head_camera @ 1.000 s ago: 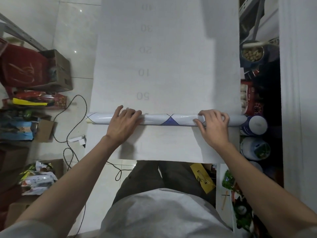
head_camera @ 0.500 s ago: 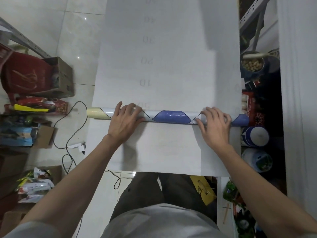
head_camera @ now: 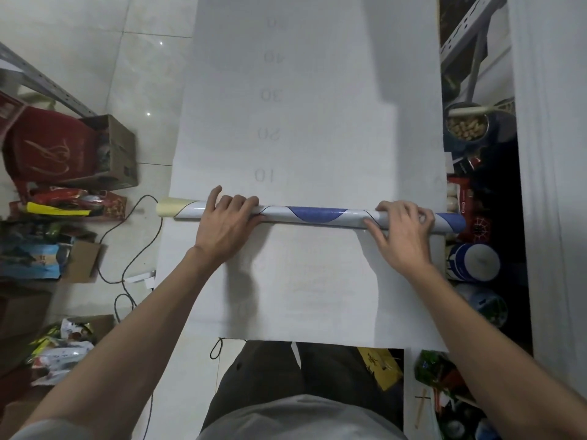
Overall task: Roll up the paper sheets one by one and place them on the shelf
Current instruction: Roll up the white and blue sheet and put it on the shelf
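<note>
A long white paper sheet (head_camera: 311, 90) lies flat on the tiled floor, with faint mirrored numbers showing through it. Part of it is wound into a tight glossy roll (head_camera: 317, 214) with blue patches, lying crosswise in front of me, its cream core end at the left. My left hand (head_camera: 224, 222) presses on the roll's left part, fingers curled over it. My right hand (head_camera: 401, 228) grips the roll near its right end. More flat white paper (head_camera: 305, 281) lies between the roll and my legs.
A metal shelf (head_camera: 467, 36) stands at the right with jars and a blue-lidded tub (head_camera: 473, 262) below it. A cardboard box (head_camera: 111, 154), a red bag (head_camera: 44, 147), snack packets and a black cable (head_camera: 133, 249) crowd the left floor.
The roll has turned away from me along the sheet, covering the lowest printed number. Its blue pattern has shifted round, and both hands stayed on it.
</note>
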Demonstrator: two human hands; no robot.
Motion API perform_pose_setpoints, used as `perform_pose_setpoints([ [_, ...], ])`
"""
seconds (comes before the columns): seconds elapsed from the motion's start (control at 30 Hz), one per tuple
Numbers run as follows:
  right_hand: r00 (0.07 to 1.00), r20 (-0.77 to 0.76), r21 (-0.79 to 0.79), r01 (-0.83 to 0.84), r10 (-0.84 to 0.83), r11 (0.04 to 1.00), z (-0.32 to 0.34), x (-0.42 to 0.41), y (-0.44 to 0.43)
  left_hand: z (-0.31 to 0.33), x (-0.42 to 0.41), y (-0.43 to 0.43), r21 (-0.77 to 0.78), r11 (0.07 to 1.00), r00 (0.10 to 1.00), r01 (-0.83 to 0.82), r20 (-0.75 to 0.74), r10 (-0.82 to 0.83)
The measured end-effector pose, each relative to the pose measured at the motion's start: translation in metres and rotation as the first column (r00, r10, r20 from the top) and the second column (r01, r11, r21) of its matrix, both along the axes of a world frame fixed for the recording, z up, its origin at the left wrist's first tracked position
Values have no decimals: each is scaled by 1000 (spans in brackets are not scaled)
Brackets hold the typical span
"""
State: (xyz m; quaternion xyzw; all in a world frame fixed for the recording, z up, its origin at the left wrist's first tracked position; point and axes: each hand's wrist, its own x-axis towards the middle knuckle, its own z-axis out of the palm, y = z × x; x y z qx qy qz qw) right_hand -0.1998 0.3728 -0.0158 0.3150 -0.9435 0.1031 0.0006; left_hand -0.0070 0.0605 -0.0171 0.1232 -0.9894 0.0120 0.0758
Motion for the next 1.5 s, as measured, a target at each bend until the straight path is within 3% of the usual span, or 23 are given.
perform_pose_setpoints([
  [0.27,999,34,188,-34,28,982,-6,-15,-9,0,-15,-5,-5,1000,993,-13,116,13],
  [0.43,1000,-15,30,13,-12,999,4,-20,-9,5,-21,-12,18,1000,999,5,39,-6],
  [0.67,998,62,129,-30,22,991,0,-23,-4,3,-25,-11,36,999,990,6,144,-11],
  [0.9,1000,18,70,-15,14,997,3,-32,-3,2,-24,-11,21,1000,999,-4,47,3],
  [1.1,996,74,126,-58,49,990,-4,-38,-1,-2,-26,-15,-19,999,994,30,108,-28],
  [1.3,999,48,74,3,-6,997,-1,-46,-7,-2,-29,-16,-28,999,999,33,14,-33],
  [1.5,995,76,119,-69,60,990,1,-46,-6,-3,-31,-19,-43,998,998,39,59,-36],
])
